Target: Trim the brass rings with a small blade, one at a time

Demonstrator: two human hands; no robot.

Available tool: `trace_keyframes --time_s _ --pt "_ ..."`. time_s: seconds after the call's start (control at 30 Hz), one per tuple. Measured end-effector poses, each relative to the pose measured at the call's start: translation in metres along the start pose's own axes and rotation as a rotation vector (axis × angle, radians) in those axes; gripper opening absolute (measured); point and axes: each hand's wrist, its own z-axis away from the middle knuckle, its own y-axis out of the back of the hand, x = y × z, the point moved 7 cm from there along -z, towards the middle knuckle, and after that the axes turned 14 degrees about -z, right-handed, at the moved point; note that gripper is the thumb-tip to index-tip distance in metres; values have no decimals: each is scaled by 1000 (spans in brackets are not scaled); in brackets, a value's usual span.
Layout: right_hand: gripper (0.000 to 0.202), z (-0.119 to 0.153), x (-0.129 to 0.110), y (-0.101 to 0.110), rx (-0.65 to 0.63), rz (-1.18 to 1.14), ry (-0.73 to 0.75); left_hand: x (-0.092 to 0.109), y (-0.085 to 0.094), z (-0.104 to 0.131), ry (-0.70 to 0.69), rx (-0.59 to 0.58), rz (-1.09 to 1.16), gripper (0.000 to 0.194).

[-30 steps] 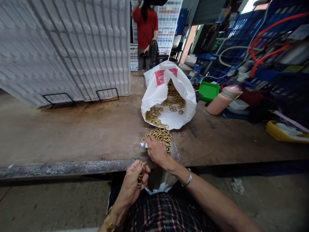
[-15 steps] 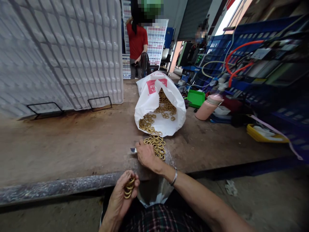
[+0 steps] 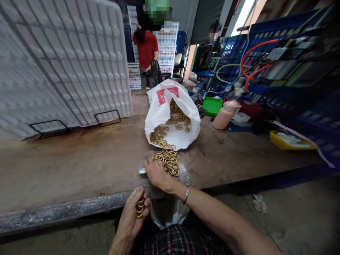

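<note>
Several brass-coloured rings [image 3: 140, 207] sit stacked in my left hand [image 3: 132, 209], its fingers curled round them just in front of the table edge. My right hand [image 3: 158, 173] is closed on a small blade-like tool [image 3: 142, 170] whose shiny tip points left; its fingertips are at the left side of a loose pile of rings [image 3: 172, 163] on the table. Behind the pile lies a white plastic bag [image 3: 183, 139] with its mouth open towards me and many more rings inside. Whether the right fingers also hold a ring is hidden.
White ribbed panels [image 3: 87, 63] stand on the table [image 3: 79, 163] at the left, with black wire stands. At the right are a pink bottle [image 3: 225, 116], a green tray [image 3: 212, 105] and a yellow tray [image 3: 278, 141]. A person in a red shirt [image 3: 146, 49] stands behind.
The view has shifted slightly. My right hand has moved a little left along the pile, and the tool's tip has turned. The left fingers have closed a little more round the rings.
</note>
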Motion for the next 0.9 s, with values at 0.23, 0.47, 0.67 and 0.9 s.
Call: trace_keyframes --time_s 0.23,0.47,0.67,0.9 --pt "20 1 2 -4 -16 -48 -6 12 3 -1 -105 61 -212 39" --pt "19 21 22 15 127 -525 57 41 1 -11 -337 198 -640 47" --pt "4 42 27 26 51 -1052 128 40 -15 -22 -359 103 -745 39" --pt "4 47 33 16 -15 -1147 46 26 -16 -20 -303 62 -690 31"
